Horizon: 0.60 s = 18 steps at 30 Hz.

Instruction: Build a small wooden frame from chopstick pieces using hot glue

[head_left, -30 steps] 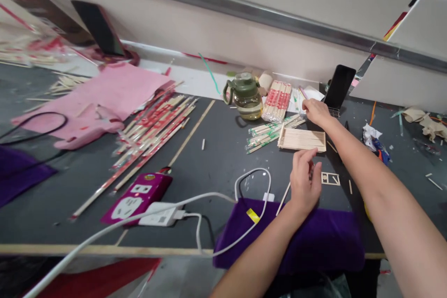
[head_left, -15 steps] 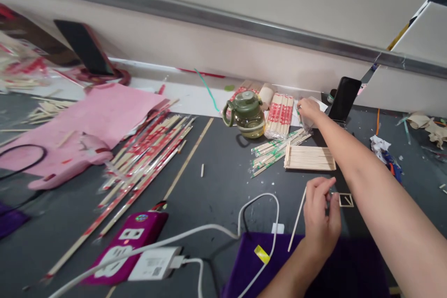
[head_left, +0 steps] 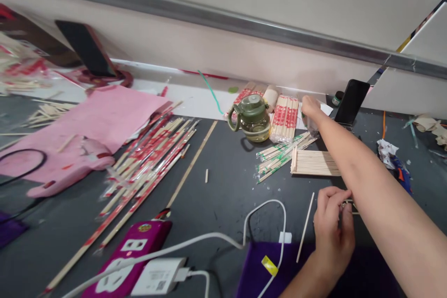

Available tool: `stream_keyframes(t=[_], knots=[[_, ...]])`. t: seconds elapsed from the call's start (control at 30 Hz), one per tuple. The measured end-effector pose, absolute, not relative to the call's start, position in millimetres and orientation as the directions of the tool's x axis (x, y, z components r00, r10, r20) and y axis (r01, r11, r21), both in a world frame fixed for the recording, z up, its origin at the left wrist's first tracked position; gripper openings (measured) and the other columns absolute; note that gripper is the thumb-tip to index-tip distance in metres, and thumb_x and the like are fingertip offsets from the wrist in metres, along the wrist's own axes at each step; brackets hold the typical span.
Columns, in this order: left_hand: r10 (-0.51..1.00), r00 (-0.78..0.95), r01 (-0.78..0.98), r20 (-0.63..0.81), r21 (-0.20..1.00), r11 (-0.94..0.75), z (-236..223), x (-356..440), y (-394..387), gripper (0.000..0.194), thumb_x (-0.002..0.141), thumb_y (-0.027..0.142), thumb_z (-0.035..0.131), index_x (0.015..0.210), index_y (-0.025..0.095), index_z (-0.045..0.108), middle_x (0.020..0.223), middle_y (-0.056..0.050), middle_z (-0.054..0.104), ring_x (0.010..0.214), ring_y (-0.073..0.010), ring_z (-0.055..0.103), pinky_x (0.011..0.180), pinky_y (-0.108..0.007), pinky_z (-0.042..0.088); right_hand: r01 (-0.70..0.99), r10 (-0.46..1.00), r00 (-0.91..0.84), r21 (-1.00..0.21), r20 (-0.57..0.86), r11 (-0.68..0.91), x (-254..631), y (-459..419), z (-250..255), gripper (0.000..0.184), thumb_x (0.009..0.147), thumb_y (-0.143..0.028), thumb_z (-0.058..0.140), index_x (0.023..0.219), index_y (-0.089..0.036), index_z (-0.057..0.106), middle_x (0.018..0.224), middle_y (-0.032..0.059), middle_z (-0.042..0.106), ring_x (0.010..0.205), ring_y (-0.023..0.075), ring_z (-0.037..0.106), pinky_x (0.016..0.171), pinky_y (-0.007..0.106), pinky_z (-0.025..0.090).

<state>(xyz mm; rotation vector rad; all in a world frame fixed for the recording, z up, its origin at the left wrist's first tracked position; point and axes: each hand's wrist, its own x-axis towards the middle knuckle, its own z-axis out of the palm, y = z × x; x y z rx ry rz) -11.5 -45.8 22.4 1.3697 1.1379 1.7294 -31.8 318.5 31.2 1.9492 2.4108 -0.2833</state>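
Note:
My right hand (head_left: 312, 108) reaches to the back of the table, its fingers closed around or inside something clear that I cannot make out. Near it lie green-printed wrapped sticks (head_left: 279, 156) and a red-printed pack of chopsticks (head_left: 284, 118). In front, under my right forearm, sits a flat panel of light wooden sticks (head_left: 316, 163) with a raised left edge. My left hand (head_left: 333, 221) is curled, with thumb and index finger apart, beside a small square stick frame (head_left: 355, 213) partly hidden by the fingers and forearm. One loose stick (head_left: 305, 227) lies left of this hand.
A green-lidded teapot (head_left: 254, 118) stands behind the sticks. A phone (head_left: 352, 101) leans at the back right. A white cable (head_left: 195, 233) loops across the table from a purple power strip (head_left: 139, 233). At left, a pink glue gun (head_left: 75, 172) rests on pink paper (head_left: 115, 102).
My left hand has moved slightly right, so its fingers now overlap the small square frame. My right hand stays at the back. The whole view has shifted a little.

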Motion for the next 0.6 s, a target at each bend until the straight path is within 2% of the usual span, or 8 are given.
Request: stream_keyframes(t=[0.13, 0.23, 0.33, 0.43, 0.5, 0.6], knots=[[0.881, -0.248, 0.032, 0.402, 0.913, -0.407, 21, -11, -44, 0.034, 0.093, 0.005, 0.052, 0.120, 0.023, 0.059, 0.104, -0.006, 0.057, 0.091, -0.0148, 0.059, 0.073, -0.025, 0.050, 0.972, 0.961, -0.232, -0.060, -0.147, 0.226, -30, 317, 34, 0.040, 0.086, -0.029, 0.064, 0.121, -0.008, 0.070, 0.122, 0.0236, 0.070, 0.115, 0.0342, 0.067, 0.091, 0.035, 0.052], [0.877, -0.249, 0.039, 0.410, 0.909, -0.414, 21, -11, -43, 0.034, 0.093, 0.004, 0.052, 0.120, 0.023, 0.060, 0.103, -0.006, 0.057, 0.090, -0.0147, 0.059, 0.073, -0.024, 0.049, 0.950, 0.932, -0.310, -0.034, -0.190, 0.309, -32, 314, 37, 0.038, 0.080, -0.023, 0.069, 0.114, -0.007, 0.073, 0.107, 0.0215, 0.076, 0.105, 0.0323, 0.071, 0.096, 0.034, 0.049], [0.875, -0.252, 0.048, 0.412, 0.909, -0.414, 21, -12, -42, 0.032, 0.093, 0.005, 0.052, 0.118, 0.023, 0.060, 0.102, -0.006, 0.057, 0.089, -0.0146, 0.059, 0.069, -0.023, 0.049, 0.919, 0.889, -0.383, -0.007, -0.253, 0.394, -35, 309, 41, 0.031, 0.076, -0.015, 0.069, 0.105, -0.007, 0.077, 0.091, 0.0167, 0.078, 0.098, 0.0297, 0.072, 0.105, 0.036, 0.043], [0.881, -0.257, 0.060, 0.398, 0.916, -0.397, 21, -12, -42, 0.030, 0.094, 0.005, 0.051, 0.117, 0.022, 0.061, 0.100, -0.006, 0.057, 0.086, -0.0140, 0.059, 0.066, -0.022, 0.048, 0.883, 0.837, -0.435, 0.025, -0.331, 0.469, -34, 300, 50, 0.033, 0.066, -0.004, 0.072, 0.098, -0.008, 0.079, 0.083, 0.0128, 0.078, 0.092, 0.0287, 0.072, 0.109, 0.040, 0.039], [0.880, -0.260, 0.069, 0.398, 0.916, -0.394, 20, -12, -41, 0.029, 0.094, 0.006, 0.051, 0.116, 0.022, 0.062, 0.100, -0.006, 0.056, 0.086, -0.0140, 0.059, 0.065, -0.022, 0.048, 0.855, 0.791, -0.469, 0.021, -0.392, 0.517, -27, 291, 57, 0.032, 0.063, -0.003, 0.074, 0.094, -0.011, 0.081, 0.081, 0.0095, 0.078, 0.085, 0.0259, 0.072, 0.102, 0.037, 0.042], [0.877, -0.261, 0.081, 0.403, 0.914, -0.397, 18, -11, -40, 0.029, 0.094, 0.006, 0.052, 0.115, 0.022, 0.062, 0.100, -0.006, 0.056, 0.086, -0.0140, 0.059, 0.065, -0.022, 0.048, 0.804, 0.706, -0.542, -0.038, -0.455, 0.593, -13, 272, 64, 0.033, 0.066, -0.012, 0.078, 0.097, -0.022, 0.081, 0.090, 0.0020, 0.079, 0.081, 0.0195, 0.070, 0.080, 0.027, 0.047]])
